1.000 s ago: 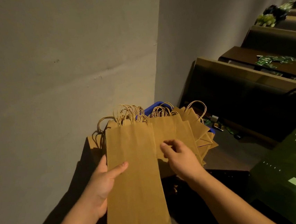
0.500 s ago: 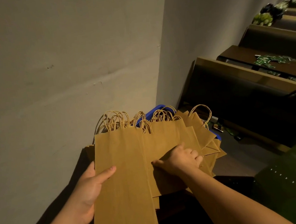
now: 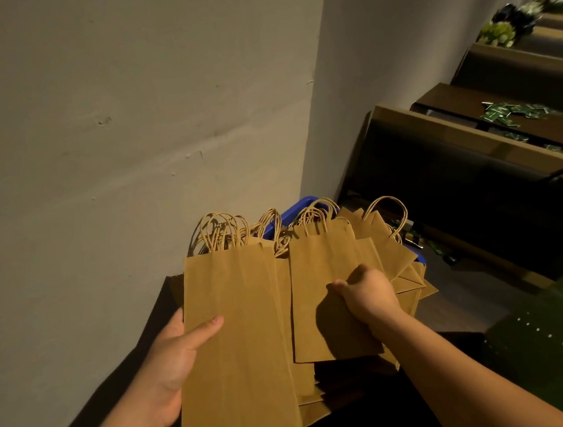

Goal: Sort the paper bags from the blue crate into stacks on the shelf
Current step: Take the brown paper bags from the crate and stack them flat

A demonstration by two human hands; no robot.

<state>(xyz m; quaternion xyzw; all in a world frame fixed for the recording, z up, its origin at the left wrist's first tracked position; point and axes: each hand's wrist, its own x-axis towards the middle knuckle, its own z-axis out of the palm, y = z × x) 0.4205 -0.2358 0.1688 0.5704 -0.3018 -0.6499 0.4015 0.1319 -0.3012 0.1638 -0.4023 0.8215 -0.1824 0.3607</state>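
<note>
left hand (image 3: 175,357): closed on the tall bag bundle (image 3: 238,348), thumb on the front face, fingers hidden behind.
right hand (image 3: 367,294): pinching the shorter bag (image 3: 325,295) near its right edge.
loose bags (image 3: 398,260): fanned out under and to the right, over the blue crate (image 3: 298,208).
handling: likely light, thin, creasing easily; flat faces probably slide on each other.
where to hold: judged best by the flat body at mid-height, not the twisted handles (image 3: 220,231).
shelf (image 3: 472,139): well apart, to the right.
</note>
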